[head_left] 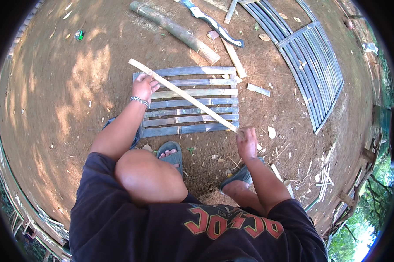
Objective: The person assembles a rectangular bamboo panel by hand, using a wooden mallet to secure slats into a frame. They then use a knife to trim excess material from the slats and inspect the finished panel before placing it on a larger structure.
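A long pale bamboo strip (192, 101) slants across in front of me, its far end to the left and its near end to the right. My left hand (145, 87) grips it a little below the far end, thumb and fingers around it. At the other end, my right hand (247, 142) is closed on the strip's tip. Beneath the strip, a small slatted bamboo panel (205, 128) lies on the ground, made of several greyish slats joined by crosspieces at the sides. Parts of its slats are hidden by the strip and my left hand.
Beyond the panel lie a thick bamboo pole (175, 30) and a saw with a black and white handle (214, 27). A larger slatted bamboo panel (308, 56) rests at the far right. Bamboo offcuts (259, 90) and thin slivers (325, 181) are scattered on the dirt. My sandalled feet are near the small panel.
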`<state>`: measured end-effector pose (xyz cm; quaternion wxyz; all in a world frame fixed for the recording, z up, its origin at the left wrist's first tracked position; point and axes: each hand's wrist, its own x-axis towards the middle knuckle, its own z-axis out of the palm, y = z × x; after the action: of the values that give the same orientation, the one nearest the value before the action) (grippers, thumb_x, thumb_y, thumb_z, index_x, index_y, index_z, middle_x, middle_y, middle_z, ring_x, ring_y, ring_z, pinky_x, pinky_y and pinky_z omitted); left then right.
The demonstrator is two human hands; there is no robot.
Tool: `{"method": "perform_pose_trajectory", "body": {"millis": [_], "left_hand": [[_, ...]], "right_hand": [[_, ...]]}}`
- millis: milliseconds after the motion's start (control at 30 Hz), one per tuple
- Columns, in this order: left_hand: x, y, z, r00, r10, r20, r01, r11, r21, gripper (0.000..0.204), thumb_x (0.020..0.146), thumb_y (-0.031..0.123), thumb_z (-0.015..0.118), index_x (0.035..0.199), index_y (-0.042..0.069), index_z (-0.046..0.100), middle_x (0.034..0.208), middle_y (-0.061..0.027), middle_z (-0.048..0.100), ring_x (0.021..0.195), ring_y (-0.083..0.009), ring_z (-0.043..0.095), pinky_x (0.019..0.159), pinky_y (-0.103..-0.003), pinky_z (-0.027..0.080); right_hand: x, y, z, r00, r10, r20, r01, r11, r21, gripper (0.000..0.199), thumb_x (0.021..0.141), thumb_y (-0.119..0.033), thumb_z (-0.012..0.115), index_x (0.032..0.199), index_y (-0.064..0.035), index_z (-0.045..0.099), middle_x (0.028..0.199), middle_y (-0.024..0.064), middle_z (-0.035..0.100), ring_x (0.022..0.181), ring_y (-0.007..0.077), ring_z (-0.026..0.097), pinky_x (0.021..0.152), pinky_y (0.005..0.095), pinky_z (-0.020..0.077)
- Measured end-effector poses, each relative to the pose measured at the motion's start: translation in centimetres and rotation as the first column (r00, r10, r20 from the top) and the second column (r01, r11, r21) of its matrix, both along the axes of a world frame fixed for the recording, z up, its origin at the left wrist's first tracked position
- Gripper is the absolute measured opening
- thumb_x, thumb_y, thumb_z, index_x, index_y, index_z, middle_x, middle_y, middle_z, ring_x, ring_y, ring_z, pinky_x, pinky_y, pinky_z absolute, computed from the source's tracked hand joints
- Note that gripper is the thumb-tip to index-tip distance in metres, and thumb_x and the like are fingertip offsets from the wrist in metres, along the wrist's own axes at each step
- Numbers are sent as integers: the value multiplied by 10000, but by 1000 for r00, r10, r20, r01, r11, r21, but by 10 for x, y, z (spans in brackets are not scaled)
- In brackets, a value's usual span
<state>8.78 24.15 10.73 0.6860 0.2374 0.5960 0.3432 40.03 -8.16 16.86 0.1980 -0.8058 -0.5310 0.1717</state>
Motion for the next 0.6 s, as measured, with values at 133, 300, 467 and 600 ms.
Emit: {"method": "perform_pose_trajectory", "body": {"millis": [133,300,467,600], "left_hand": [[4,5,13,999,35,34,-38,996,80,210,1000,179,602,1139,27,562,1036,-83,653,886,-183,669,734,-316,578],[6,10,36,983,-33,183,2,986,167,194,987,198,641,1116,70,574,1005,-48,669,897,-177,680,778,-331,561],[10,12,51,969,-59,240,7,977,214,213,985,205,642,1115,49,578,1002,-68,688,878,-180,697,757,-323,575],[16,12,52,949,-53,311,-29,968,250,259,973,175,640,1170,35,547,1035,-96,684,903,-201,697,773,-366,584]], "right_hand": [[-2,3,8,992,-53,-117,37,990,-137,251,816,-105,756,1038,-89,640,1024,163,645,938,405,643,826,481,522],[-7,-3,1,980,-117,-161,86,979,-187,258,822,-148,776,1043,-94,654,1026,161,660,954,395,646,837,463,521],[-10,-4,3,973,-136,-186,91,968,-232,252,836,-164,771,1047,-91,655,1040,161,670,957,385,649,836,462,516],[-10,-6,5,961,-150,-234,96,969,-228,265,850,-193,766,1072,-96,660,1060,162,675,966,378,652,851,468,517]]}}
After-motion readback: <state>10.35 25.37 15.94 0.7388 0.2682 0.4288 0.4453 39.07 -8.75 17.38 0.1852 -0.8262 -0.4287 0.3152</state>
